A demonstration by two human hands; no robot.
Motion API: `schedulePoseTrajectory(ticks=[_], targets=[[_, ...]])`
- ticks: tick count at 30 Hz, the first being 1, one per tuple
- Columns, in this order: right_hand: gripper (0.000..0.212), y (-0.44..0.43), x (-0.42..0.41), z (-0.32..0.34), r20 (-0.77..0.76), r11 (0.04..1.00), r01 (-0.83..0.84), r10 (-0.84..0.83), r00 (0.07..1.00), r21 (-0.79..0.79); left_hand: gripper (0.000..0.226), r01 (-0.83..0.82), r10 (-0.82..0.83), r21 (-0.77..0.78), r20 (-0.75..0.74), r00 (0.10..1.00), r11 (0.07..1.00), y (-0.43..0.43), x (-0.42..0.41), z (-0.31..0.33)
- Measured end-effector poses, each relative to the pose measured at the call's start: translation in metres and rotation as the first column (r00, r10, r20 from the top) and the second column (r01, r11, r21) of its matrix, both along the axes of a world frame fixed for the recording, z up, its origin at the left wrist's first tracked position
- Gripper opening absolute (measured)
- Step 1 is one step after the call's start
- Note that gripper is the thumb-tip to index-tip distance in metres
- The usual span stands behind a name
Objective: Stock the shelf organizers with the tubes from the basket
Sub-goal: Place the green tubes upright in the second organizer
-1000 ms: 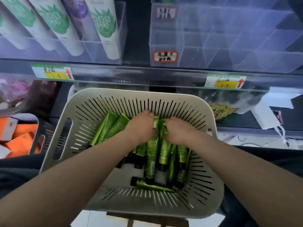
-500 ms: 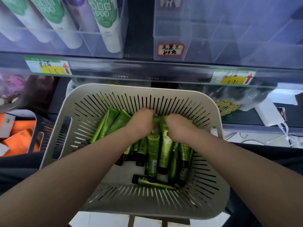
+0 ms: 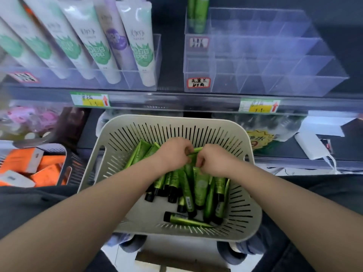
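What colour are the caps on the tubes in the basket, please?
Black caps on shiny green tubes, clearest in the head view, low in the basket.

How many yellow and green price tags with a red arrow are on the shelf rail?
2. One yellow-green price tag sits on the clear shelf rail below the white tubes, the other below the clear plastic organizer at right. None seems hidden.

Green tubes (image 3: 200, 188), black caps; grey slotted basket (image 3: 110, 138).
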State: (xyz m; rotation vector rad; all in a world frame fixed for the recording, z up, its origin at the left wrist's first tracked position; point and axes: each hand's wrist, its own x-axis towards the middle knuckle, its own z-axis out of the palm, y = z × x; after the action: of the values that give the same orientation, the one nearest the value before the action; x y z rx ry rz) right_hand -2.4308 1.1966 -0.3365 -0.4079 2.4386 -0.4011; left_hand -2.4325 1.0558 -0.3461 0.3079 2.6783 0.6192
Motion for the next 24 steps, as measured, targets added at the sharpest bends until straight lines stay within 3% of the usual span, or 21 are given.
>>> schedulePoseTrajectory(ticks=[15,24], targets=[[0.014,0.037,0.01,0.085,-0.243,0.946,0.147,-0.221,0.944,-0.29,0.018,0.004,0.027,0.118,-0.259,0.965,0.993,0.005,0.017,0.093],[0.009,0.049,0.001,0.136,-0.397,0.928,0.097,-0.246,0.884,-0.359,0.018,0.039,0.01,0.108,-0.423,0.906,0.993,0.011,0.015,0.149]])
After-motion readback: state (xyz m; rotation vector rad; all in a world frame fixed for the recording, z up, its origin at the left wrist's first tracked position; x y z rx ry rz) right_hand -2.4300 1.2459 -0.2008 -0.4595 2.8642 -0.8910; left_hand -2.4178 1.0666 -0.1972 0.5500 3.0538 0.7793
